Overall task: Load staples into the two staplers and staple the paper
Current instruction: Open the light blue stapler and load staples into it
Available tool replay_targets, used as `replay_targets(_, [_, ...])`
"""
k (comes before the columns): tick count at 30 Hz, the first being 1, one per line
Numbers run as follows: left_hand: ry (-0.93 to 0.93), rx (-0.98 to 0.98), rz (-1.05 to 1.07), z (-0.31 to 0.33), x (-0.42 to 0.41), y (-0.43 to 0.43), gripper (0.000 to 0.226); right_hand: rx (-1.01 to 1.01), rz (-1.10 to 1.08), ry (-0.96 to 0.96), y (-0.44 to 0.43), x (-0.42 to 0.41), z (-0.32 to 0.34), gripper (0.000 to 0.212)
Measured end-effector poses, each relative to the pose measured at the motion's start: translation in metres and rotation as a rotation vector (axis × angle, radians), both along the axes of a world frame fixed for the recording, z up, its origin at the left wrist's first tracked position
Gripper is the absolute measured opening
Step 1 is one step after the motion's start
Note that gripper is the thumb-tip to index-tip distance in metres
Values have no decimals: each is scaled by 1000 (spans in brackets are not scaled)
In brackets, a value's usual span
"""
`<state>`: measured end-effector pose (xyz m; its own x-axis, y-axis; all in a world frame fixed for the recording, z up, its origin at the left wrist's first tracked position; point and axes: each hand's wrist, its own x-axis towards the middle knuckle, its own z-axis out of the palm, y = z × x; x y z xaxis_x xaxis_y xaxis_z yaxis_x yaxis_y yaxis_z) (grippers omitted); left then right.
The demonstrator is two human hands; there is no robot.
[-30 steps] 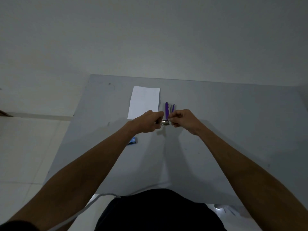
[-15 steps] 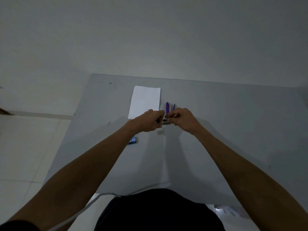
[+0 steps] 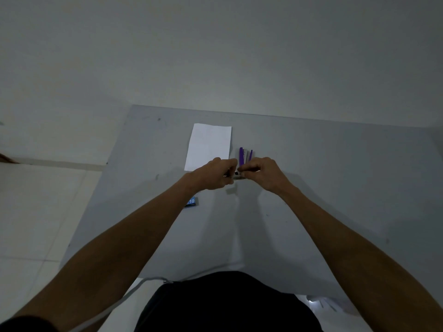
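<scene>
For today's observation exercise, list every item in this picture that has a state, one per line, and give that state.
Purple stapler: open, lying on the table beyond the hands.
Small metal stapler: held between both hands above the table.
Sheet of paper: flat on the table, untouched.
Blue staple box: on the table, partly hidden by the left forearm.
Left hand: closed on the small stapler.
Right hand: fingers pinched at the stapler.

One paper sheet (image 3: 209,146), two staplers (image 3: 241,155) (image 3: 236,175), one staple box (image 3: 191,202).
</scene>
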<state>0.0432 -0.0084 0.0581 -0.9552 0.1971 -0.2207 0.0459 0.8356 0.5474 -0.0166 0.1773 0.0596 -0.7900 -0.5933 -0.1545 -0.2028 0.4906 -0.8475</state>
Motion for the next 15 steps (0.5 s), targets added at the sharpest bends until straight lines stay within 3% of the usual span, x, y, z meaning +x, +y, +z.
replay_targets(10, [-2, 3, -4, 1, 0, 1, 19, -55, -50, -151, 1, -2, -7, 20])
replay_targets(15, [-6, -13, -3, 2, 1, 3, 21, -35, -79, -131, 1, 0, -10, 18])
